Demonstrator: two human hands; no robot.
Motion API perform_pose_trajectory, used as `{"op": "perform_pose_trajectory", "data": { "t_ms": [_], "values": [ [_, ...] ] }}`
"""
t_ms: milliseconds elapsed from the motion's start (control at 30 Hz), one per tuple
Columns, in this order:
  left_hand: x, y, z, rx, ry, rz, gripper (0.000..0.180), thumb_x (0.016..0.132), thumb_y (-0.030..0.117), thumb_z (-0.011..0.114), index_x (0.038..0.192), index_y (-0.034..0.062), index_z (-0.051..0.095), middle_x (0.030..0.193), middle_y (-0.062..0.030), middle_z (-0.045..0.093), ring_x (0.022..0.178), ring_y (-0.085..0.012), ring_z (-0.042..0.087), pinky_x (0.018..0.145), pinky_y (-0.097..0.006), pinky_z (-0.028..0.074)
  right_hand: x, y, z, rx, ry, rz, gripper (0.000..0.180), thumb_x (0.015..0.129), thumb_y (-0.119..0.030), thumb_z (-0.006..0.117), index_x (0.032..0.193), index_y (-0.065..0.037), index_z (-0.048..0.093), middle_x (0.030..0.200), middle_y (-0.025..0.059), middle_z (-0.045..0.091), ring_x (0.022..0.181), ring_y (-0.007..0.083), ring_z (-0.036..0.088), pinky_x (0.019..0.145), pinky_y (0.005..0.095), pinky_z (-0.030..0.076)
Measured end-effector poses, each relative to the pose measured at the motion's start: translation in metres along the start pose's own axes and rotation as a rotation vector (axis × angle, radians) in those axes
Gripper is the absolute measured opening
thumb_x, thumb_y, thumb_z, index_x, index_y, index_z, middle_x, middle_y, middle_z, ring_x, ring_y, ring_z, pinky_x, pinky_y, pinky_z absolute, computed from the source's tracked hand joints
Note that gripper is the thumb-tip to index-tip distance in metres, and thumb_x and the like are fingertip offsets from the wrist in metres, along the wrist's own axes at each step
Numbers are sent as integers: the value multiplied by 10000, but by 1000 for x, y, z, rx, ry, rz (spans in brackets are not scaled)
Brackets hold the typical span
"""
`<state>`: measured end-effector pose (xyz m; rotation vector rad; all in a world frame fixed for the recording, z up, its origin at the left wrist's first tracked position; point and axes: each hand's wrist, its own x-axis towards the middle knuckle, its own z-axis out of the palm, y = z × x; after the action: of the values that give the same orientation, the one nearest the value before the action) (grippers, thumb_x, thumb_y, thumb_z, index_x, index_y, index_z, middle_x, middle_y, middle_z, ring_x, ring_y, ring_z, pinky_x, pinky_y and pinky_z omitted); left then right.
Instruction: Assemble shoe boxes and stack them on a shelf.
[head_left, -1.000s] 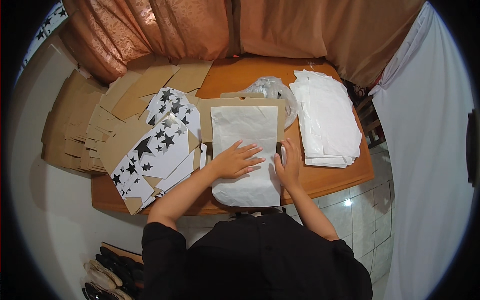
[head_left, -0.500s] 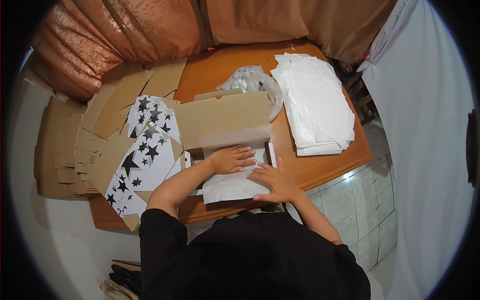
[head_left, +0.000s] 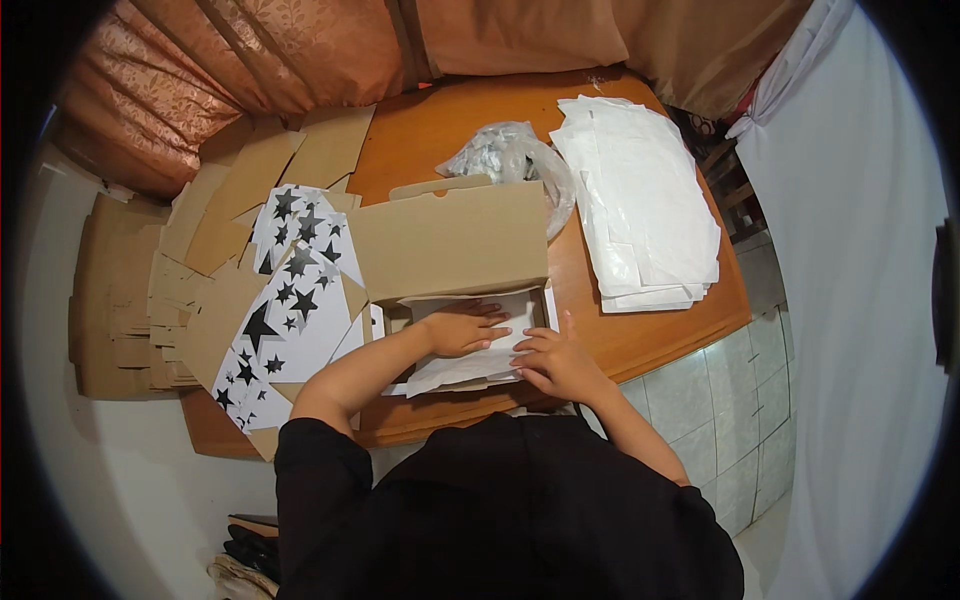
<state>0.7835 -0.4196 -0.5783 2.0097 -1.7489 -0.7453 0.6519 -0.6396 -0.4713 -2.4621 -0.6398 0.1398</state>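
From my remote seat I see the open cardboard box [head_left: 458, 275] at twelve o'clock from the person's black top [head_left: 510, 500], near the close edge of the orange-brown tabletop [head_left: 400, 135]. Its inside is plain brown; the lid [head_left: 455, 232] stands up on the far side, broad and smooth, with a tuck flap and a small notch along its top edge, while white shows on the sides (a small dark spot marks the left one). A white paper sheet [head_left: 445, 375] lies in the box and over its front, creased, with a wavy far edge.

On that paper I see the left hand [head_left: 461, 331] lying flat, palm down, fingers stretched toward three o'clock. The right hand [head_left: 563, 364] is at the box's four o'clock, fingers partly bent and spread wide, their tips at the paper.

Reading the dial around the box, star-printed sheets [head_left: 290, 325] fan out at nine o'clock, white with black stars, and flat cardboard pieces [head_left: 115, 290] pile beyond them from nine to ten. A clear plastic bag [head_left: 495, 150] sits just behind the lid near one o'clock, and a stack of white paper [head_left: 645, 210] lies at two.
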Motion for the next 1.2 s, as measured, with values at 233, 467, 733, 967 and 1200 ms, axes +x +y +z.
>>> {"op": "perform_pose_trajectory", "data": {
  "t_ms": [233, 467, 733, 967, 1200],
  "values": [
    [-22, 46, -34, 200, -194, -158, 400, 943, 301, 407, 1340, 256, 407, 1439, -104, 330, 1320, -272, 330, 1054, -516, 278, 5, 1, -1, 27, -6, 16, 139, 818, -239, 613, 851, -127, 689, 1004, -2, 635, 1127, 222, 500, 1015, 624, 155],
    [-35, 36, -14, 436, -72, -145, 483, 926, 203, 345, 1386, 345, 311, 1490, -39, 225, 1355, -236, 268, 1021, -453, 330, 7, -5, 3, 11, 6, 8, 133, 817, -237, 626, 866, -132, 691, 991, -8, 635, 1112, 220, 513, 1012, 638, 107],
    [-36, 11, -30, -42, -99, -272, 471, 922, 330, 432, 1379, 236, 366, 1337, -104, 457, 1221, -256, 445, 965, -426, 387, 17, -4, 1, -67, 23, 143, 156, 825, -244, 607, 834, -101, 669, 980, 7, 615, 1128, 243, 492, 988, 700, 130],
    [-60, 59, -75, -788, -233, -467, 485, 853, 296, 622, 1278, 98, 499, 1094, -72, 616, 979, -145, 546, 845, -285, 426, 30, 0, -6, -153, -20, 181, 227, 827, -276, 613, 750, -72, 674, 978, 19, 603, 1177, 247, 449, 986, 711, 131],
    [-76, 52, -67, -361, -400, -650, 280, 793, 263, 678, 989, 64, 657, 915, -119, 672, 863, -232, 618, 763, -337, 458, 39, 3, -21, -218, -125, 177, 256, 806, -313, 638, 731, -73, 685, 991, 26, 600, 1215, 231, 413, 993, 706, 136]
  ]
}}
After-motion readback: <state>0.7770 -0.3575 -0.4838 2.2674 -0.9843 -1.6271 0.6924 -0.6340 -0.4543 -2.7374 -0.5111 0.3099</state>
